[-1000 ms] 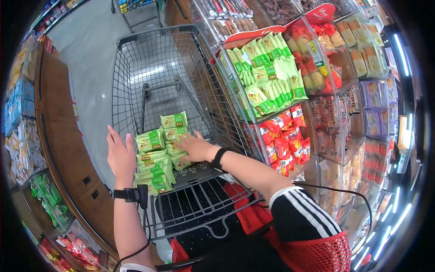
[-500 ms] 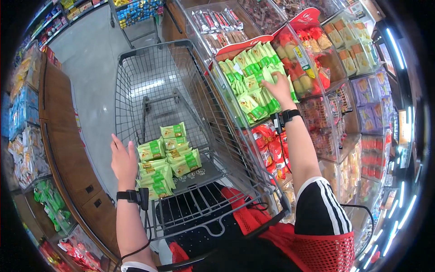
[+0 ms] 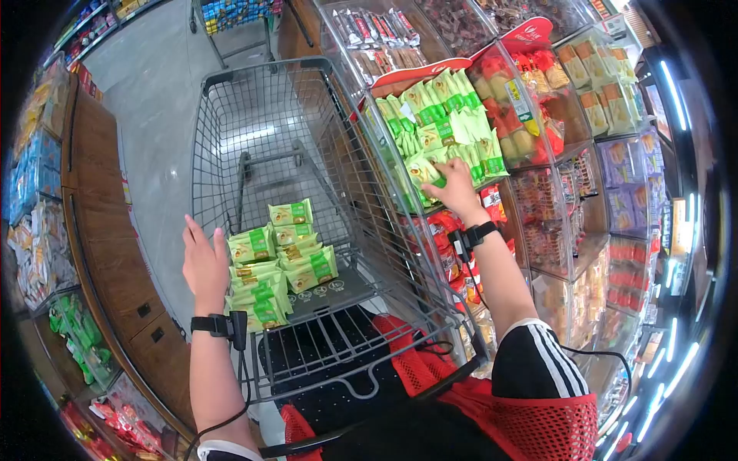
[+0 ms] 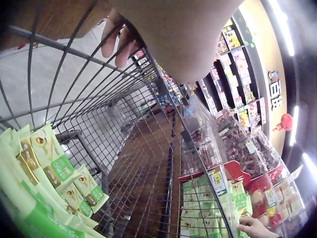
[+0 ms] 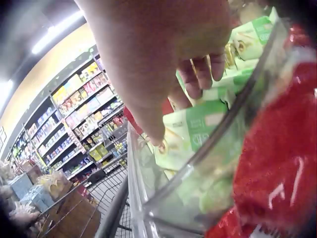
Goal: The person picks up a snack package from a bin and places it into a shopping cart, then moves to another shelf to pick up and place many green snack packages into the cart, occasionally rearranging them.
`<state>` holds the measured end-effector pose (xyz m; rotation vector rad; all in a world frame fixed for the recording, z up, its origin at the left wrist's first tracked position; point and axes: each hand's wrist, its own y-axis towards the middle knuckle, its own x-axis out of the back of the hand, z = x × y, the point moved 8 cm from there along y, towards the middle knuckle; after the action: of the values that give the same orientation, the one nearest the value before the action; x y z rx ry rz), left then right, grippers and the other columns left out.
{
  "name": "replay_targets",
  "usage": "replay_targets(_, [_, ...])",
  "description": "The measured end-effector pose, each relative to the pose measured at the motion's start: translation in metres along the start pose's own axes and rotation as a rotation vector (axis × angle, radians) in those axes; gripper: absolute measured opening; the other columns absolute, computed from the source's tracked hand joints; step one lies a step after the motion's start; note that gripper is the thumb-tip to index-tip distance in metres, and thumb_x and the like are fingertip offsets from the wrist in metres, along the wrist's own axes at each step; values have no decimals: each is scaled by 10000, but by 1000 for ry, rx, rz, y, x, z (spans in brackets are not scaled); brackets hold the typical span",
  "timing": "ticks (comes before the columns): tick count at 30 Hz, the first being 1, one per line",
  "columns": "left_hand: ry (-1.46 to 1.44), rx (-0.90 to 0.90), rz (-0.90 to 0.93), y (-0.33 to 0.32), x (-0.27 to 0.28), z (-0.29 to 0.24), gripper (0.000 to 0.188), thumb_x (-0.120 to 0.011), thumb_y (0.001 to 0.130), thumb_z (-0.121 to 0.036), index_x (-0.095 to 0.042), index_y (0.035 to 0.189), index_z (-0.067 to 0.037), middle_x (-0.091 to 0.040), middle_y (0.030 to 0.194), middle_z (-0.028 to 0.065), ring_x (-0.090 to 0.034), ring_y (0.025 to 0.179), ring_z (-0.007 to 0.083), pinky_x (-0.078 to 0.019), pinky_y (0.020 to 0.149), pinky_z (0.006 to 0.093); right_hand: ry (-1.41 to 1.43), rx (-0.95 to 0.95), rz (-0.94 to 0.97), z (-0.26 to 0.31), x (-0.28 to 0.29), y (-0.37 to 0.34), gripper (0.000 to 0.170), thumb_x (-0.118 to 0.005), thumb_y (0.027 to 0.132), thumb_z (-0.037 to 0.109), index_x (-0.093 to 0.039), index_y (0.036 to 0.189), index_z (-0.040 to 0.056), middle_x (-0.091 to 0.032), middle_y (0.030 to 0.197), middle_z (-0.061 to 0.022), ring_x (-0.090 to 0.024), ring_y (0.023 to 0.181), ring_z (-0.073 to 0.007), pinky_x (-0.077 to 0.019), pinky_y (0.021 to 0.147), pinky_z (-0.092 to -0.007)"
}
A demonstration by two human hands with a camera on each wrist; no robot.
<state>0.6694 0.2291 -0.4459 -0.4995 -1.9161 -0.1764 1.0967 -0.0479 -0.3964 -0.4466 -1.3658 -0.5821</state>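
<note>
My right hand (image 3: 455, 190) is at the near edge of a clear bin of green snack packets (image 3: 438, 100). Its thumb and fingers are on opposite sides of one green packet (image 5: 190, 130) and pinch it, in the right wrist view. My left hand (image 3: 206, 261) is held with straight fingers at the left side of the shopping cart (image 3: 338, 196), holding nothing. Beside it, in the near end of the cart, green packets lie in two stacked rows: the left row (image 3: 257, 288) is longer, the right row (image 3: 311, 267) shorter.
Red packets (image 3: 446, 234) fill the bin below the green ones, and more clear bins run to the right. A wooden shelf unit (image 3: 96, 192) lines the left side. Another cart (image 3: 234, 23) stands ahead. A cable (image 3: 223, 430) hangs from my left wrist.
My right hand has left the green packets in the cart, crossed to the bin on the right, and moved down to its near packets, pinching one. The left hand stays about where it was.
</note>
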Motion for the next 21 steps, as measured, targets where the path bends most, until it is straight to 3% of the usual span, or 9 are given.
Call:
replay_targets(4, [14,22,28,0,0,0,643,-392,992,-398,-241,1470,5,-431,1386,216,-546,1142,373,-489,868,435,-24,-105,-19,-7,-7,-1,403,-802,704,320,-701,931,3,-531,1013,-148,-489,1022,-332,-419,899,-425])
replay_targets(7, [10,16,28,0,-1,1,644,-390,993,-398,-237,1472,4,-429,1389,214,-545,1142,374,-488,869,434,-26,-107,-143,-17,4,-2,370,-789,721,307,-694,878,-14,-524,1011,-165,-486,1021,-347,-422,898,-426])
replay_targets(11, [18,1,17,0,-1,1,644,-387,994,-397,-227,1475,1,-433,1382,209,-546,1140,373,-488,868,432,-85,-100,-108,-11,0,-4,525,-797,696,245,-569,1095,-9,-523,1056,-196,-490,1036,-392,-430,913,-454])
replay_targets(14, [18,7,30,1,-2,3,647,-390,992,-399,-232,1470,7,-434,1376,206,-546,1138,375,-489,870,433,-24,-74,-183,-8,-5,-5,638,-810,671,231,-493,1175,1,-526,1084,-208,-502,1044,-409,-432,914,-462])
replay_targets(19, [26,18,17,1,-2,4,679,-438,969,-415,-256,1450,28,-439,1366,197,-578,1066,377,-498,842,451,-89,-81,-136,-20,-11,-6,672,-812,668,274,-509,1168,-57,-544,1071,-252,-531,1006,-428,-459,882,-469])
replay_targets(21, [14,1,-6,0,0,4,681,-442,967,-419,-264,1445,33,-443,1362,197,-579,1068,372,-499,843,449,-151,-175,61,-25,-22,-2,654,-806,671,274,-526,1156,-64,-544,1073,-254,-533,1015,-428,-455,897,-464])
